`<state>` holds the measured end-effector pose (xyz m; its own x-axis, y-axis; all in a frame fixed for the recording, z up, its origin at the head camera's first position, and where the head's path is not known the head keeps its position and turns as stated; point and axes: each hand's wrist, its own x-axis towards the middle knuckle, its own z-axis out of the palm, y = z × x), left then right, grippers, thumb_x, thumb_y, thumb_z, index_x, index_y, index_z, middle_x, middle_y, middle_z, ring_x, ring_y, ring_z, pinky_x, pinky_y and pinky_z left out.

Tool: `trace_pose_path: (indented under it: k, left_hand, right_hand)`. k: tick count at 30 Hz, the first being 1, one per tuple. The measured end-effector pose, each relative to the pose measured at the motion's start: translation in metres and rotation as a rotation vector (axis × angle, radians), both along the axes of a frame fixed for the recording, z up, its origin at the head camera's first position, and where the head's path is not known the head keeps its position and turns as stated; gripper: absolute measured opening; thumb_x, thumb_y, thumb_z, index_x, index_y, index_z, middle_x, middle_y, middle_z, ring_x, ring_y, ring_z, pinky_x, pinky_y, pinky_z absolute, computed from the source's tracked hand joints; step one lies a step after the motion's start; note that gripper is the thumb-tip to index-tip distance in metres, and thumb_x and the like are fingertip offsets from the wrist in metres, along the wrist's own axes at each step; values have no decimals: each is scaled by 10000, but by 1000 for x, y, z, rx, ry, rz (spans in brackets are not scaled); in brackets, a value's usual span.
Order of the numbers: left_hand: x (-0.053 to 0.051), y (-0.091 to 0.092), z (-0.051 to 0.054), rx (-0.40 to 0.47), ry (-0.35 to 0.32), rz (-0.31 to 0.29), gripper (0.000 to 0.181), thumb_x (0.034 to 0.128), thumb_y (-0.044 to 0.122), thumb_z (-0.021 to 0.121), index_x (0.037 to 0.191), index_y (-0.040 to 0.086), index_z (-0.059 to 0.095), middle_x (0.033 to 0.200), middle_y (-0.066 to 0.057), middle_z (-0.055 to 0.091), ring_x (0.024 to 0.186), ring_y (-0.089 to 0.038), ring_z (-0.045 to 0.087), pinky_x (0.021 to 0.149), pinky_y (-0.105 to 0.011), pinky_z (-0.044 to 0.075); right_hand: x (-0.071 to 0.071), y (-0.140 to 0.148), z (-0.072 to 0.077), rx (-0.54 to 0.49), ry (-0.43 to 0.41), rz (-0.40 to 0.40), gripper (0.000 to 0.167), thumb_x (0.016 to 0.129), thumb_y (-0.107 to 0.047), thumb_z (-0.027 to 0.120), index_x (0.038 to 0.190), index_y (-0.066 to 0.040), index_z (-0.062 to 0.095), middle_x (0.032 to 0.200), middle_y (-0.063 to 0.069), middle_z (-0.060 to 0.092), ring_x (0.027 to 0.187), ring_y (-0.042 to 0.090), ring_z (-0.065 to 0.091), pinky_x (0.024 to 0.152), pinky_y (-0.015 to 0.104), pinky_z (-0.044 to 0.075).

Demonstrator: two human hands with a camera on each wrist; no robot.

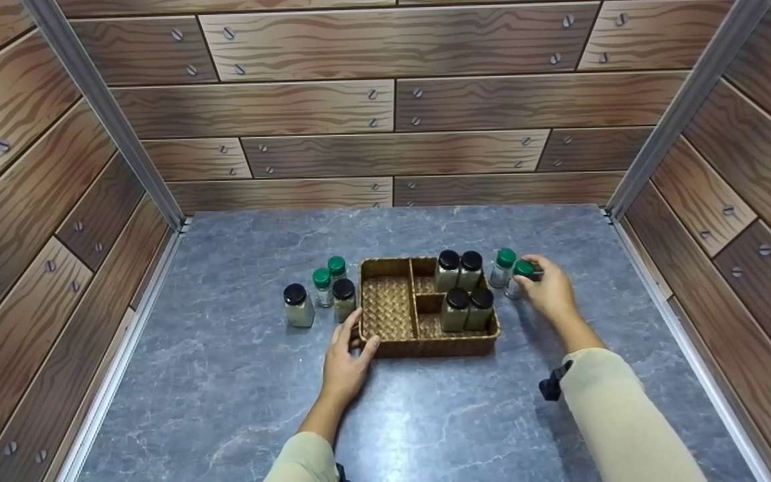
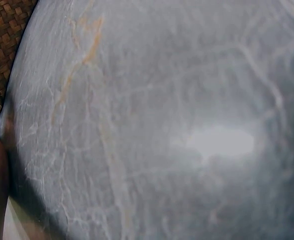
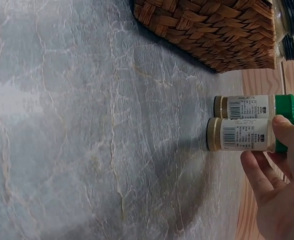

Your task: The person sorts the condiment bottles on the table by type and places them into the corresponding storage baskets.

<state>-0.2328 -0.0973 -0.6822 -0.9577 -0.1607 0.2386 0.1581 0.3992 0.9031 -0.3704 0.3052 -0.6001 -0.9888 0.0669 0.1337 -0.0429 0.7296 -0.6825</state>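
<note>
A woven basket [image 1: 387, 304] with three compartments stands in the middle of the table. My left hand [image 1: 347, 365] holds its front left corner, thumb at the front wall and fingers along the left side. In the left wrist view only a bit of the basket [image 2: 4, 45] and part of the hand show. My right hand [image 1: 549, 291] pinches a green-capped spice jar [image 3: 239, 134] near its cap, right of the basket. A second green-capped spice jar [image 1: 502, 268] stands beside that one. Black-capped spice jars [image 1: 456, 311] occupy both right compartments, two in each; the left compartment holds none.
Left of the basket stand two more black-capped jars [image 1: 299, 308] and two green-capped jars [image 1: 322, 288]. The grey marbled tabletop [image 1: 225, 402] is bounded by wood-patterned panels [image 1: 318, 107] at the back and sides, with metal rails [image 1: 114, 365] along its edges.
</note>
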Motion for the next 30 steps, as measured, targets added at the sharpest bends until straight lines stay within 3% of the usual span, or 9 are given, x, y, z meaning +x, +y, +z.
trace_pose_path:
  k: [7,15,17,19,23,25,30]
  left_hand:
    - [0,0,1,3,-15,-1,636,1015,336,773,1590,204,536,1459,-135,615,1230,-280,680,1048,-432,598]
    - [0,-1,1,-2,-24,0,629,1019,319,768,1590,196,535,1464,-135,612,1240,-280,681,1055,-434,597]
    - [1,-1,2,-2,-18,1,632,1014,315,773,1590,198,537,1441,-140,622,1225,-271,684,1053,-430,598]
    - [0,-1,1,-5,-12,3,633,1013,309,775,1589,190,539,1421,-141,629,1210,-265,685,1047,-423,600]
    - [1,0,2,-5,-13,2,641,1010,325,777,1590,195,539,1415,-139,628,1208,-264,680,1049,-420,599]
    - [1,0,2,-5,-17,3,644,1007,341,779,1591,211,539,1420,-135,627,1210,-259,675,1051,-417,596]
    - [0,0,1,-6,-19,9,646,1001,344,783,1588,221,543,1406,-141,632,1189,-252,679,1049,-416,596]
  right_hand:
    - [2,-1,-3,2,32,-8,445,1007,-86,761,1428,-18,633,1401,344,653,1296,514,654,1149,632,501]
    - [12,2,-5,-103,47,0,453,1000,-9,739,1437,13,620,1447,342,606,1292,527,658,1146,593,527]
    - [15,4,-5,-124,39,8,462,1004,-1,731,1452,12,617,1462,336,599,1289,522,669,1112,530,566]
    - [18,7,-4,-146,29,15,472,1008,-6,728,1467,4,618,1474,329,600,1289,513,676,1039,357,599]
    - [21,12,1,-193,21,33,483,1010,-23,725,1480,-6,618,1489,324,599,1290,507,678,834,78,511]
    - [23,12,7,-213,14,44,486,1016,-44,720,1491,-22,615,1497,319,594,1299,507,669,784,49,493]
    - [27,10,29,-225,5,93,498,1036,-100,718,1521,-74,609,1512,290,597,1324,483,652,805,75,529]
